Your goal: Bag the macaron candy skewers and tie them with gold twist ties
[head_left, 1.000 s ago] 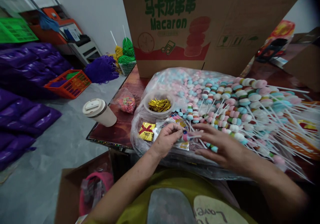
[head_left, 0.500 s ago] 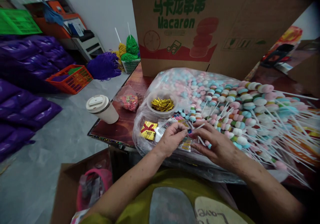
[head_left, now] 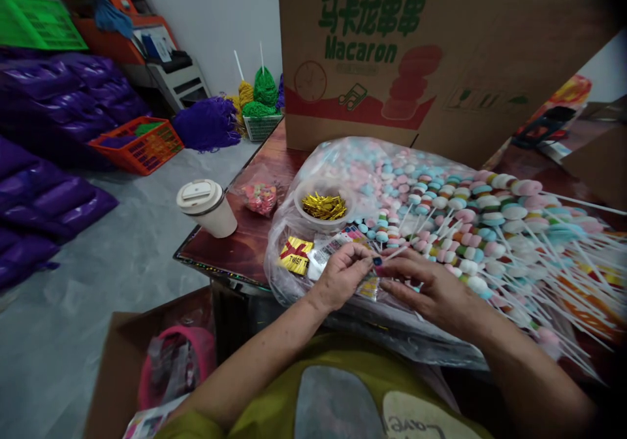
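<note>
My left hand (head_left: 341,274) is pinched on a small printed wrapper at the near edge of a clear plastic sheet (head_left: 318,164). My right hand (head_left: 431,289) meets it from the right, fingers closed on a white candy stick (head_left: 398,252) whose candy end sits at the wrapper. A big heap of pastel macaron candy skewers (head_left: 480,230) lies just beyond my right hand. A clear bowl of gold twist ties (head_left: 323,205) and a yellow twist-tie packet (head_left: 295,256) sit just past my left hand.
A lidded paper cup (head_left: 206,207) and a small bag of candies (head_left: 261,197) stand on the dark wooden table (head_left: 235,249). A large Macaron carton (head_left: 431,53) rises behind. An open box with a pink container (head_left: 166,373) sits below left. Purple bags and an orange basket (head_left: 134,145) lie on the floor.
My right hand drew in from the skewer heap to meet my left hand, bringing a candy stick to the wrapper. The view shifted slightly left and down.
</note>
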`<state>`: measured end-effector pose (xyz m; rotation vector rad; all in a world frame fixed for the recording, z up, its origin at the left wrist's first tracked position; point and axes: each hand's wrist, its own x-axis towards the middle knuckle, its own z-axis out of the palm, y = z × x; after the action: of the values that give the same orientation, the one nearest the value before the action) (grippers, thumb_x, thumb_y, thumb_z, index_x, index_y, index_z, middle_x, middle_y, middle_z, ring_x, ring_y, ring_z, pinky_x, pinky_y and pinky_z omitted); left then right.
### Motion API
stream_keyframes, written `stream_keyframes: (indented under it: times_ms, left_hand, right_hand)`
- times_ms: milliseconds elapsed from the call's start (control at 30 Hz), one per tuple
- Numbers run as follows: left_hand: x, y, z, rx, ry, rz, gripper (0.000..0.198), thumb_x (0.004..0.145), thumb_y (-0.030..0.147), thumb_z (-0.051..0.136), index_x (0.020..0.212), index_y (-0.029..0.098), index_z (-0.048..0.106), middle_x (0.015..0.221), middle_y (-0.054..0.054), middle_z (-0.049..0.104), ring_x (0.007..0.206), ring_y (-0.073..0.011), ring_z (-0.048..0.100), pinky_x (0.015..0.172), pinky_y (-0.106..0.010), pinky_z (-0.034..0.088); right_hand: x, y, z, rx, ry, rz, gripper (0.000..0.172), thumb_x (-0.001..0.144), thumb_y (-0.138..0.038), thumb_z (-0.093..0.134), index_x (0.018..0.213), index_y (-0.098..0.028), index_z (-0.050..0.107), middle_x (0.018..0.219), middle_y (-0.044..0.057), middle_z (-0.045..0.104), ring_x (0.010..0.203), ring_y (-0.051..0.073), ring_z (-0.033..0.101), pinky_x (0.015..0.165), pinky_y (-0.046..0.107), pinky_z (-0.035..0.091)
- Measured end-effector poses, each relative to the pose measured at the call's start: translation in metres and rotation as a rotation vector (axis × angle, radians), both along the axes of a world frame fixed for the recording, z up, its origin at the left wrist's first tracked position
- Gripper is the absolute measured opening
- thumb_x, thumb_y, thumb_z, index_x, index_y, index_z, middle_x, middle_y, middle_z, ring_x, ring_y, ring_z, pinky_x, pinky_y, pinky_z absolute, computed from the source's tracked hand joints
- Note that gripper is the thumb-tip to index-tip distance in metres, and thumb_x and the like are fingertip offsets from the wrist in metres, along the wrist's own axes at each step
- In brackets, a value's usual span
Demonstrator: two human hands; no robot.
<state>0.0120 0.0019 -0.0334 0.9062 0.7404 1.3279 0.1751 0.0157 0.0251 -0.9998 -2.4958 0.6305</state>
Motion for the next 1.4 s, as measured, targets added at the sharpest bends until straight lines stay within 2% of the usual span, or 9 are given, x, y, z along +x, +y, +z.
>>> stream_keyframes:
  times_ms: [133, 200, 400, 567, 700, 933, 1100, 1267, 1400]
  left_hand:
    - [-0.005, 0.000, -0.002, 0.118, 0.105, 0.016, 0.027, 0.074, 0.041, 0.064, 0.073, 0.016, 0.054, 0.083, -0.002, 0.052, 0.076, -0.0120, 0.047, 0.074, -0.025, 0.038]
    - [-0.007, 0.000, -0.004, 0.112, 0.107, 0.025, 0.026, 0.075, 0.040, 0.062, 0.074, 0.016, 0.054, 0.078, -0.001, 0.050, 0.074, -0.0121, 0.047, 0.075, -0.026, 0.038]
    - [-0.017, 0.000, -0.008, 0.212, 0.182, 0.070, 0.019, 0.077, 0.035, 0.061, 0.073, 0.016, 0.058, 0.105, -0.008, 0.053, 0.110, -0.0211, 0.044, 0.098, -0.033, 0.029]
    - [-0.017, -0.001, -0.008, 0.118, -0.047, 0.025, 0.018, 0.074, 0.032, 0.064, 0.070, 0.016, 0.055, 0.098, -0.004, 0.056, 0.100, -0.0175, 0.049, 0.093, -0.030, 0.033]
    - [-0.012, -0.001, -0.007, 0.081, -0.111, -0.035, 0.024, 0.071, 0.036, 0.067, 0.067, 0.016, 0.054, 0.091, -0.004, 0.058, 0.091, -0.0160, 0.052, 0.090, -0.030, 0.035]
    - [-0.025, -0.002, -0.017, -0.008, -0.015, -0.098, 0.043, 0.069, 0.047, 0.068, 0.100, 0.018, 0.059, 0.087, -0.003, 0.061, 0.077, -0.0128, 0.055, 0.075, -0.027, 0.042]
    - [-0.025, 0.001, -0.017, -0.052, 0.072, -0.224, 0.046, 0.068, 0.051, 0.066, 0.094, 0.013, 0.065, 0.081, -0.003, 0.060, 0.066, -0.0081, 0.050, 0.064, -0.022, 0.040]
    - [-0.021, 0.011, -0.011, -0.022, 0.112, -0.183, 0.041, 0.062, 0.048, 0.071, 0.080, 0.011, 0.069, 0.072, -0.002, 0.061, 0.065, -0.0098, 0.051, 0.065, -0.023, 0.040]
    - [-0.019, 0.005, -0.010, 0.011, 0.073, -0.108, 0.032, 0.066, 0.041, 0.069, 0.080, 0.012, 0.070, 0.074, -0.003, 0.062, 0.069, -0.0114, 0.052, 0.070, -0.025, 0.041]
  right_hand:
    - [0.000, 0.002, 0.001, 0.278, -0.169, -0.054, 0.024, 0.087, -0.032, 0.047, 0.090, -0.019, 0.067, 0.102, 0.013, 0.060, 0.096, 0.026, 0.057, 0.079, 0.042, 0.048]
    - [-0.001, 0.003, -0.002, 0.278, -0.177, 0.014, 0.024, 0.087, -0.030, 0.047, 0.088, -0.018, 0.068, 0.098, 0.014, 0.062, 0.097, 0.026, 0.058, 0.076, 0.039, 0.050]
    - [-0.003, 0.006, -0.001, 0.242, -0.176, 0.062, 0.026, 0.088, -0.033, 0.048, 0.098, -0.019, 0.066, 0.109, 0.014, 0.059, 0.103, 0.026, 0.055, 0.083, 0.041, 0.047]
    - [-0.008, 0.006, 0.009, 0.175, -0.153, 0.153, 0.026, 0.089, -0.032, 0.047, 0.104, -0.019, 0.063, 0.110, 0.013, 0.059, 0.100, 0.022, 0.057, 0.082, 0.035, 0.047]
    - [-0.015, 0.005, 0.013, 0.248, -0.318, 0.216, 0.020, 0.087, -0.028, 0.048, 0.083, -0.019, 0.065, 0.083, 0.009, 0.065, 0.079, 0.021, 0.060, 0.069, 0.034, 0.047]
    - [-0.010, 0.012, 0.007, 0.206, -0.216, 0.137, 0.029, 0.090, -0.025, 0.042, 0.076, -0.018, 0.066, 0.077, 0.008, 0.068, 0.068, 0.016, 0.063, 0.063, 0.025, 0.047]
    - [-0.008, 0.011, 0.000, 0.131, -0.081, 0.137, 0.021, 0.089, -0.023, 0.045, 0.087, -0.019, 0.066, 0.083, 0.006, 0.070, 0.074, 0.015, 0.065, 0.066, 0.024, 0.049]
    - [-0.008, 0.009, 0.001, 0.107, -0.045, 0.158, 0.023, 0.089, -0.024, 0.045, 0.092, -0.020, 0.067, 0.085, 0.006, 0.070, 0.077, 0.015, 0.065, 0.069, 0.026, 0.050]
    - [-0.012, 0.004, 0.000, 0.014, -0.260, 0.139, 0.023, 0.088, -0.028, 0.045, 0.092, -0.019, 0.066, 0.074, 0.005, 0.068, 0.065, 0.015, 0.062, 0.059, 0.025, 0.047]
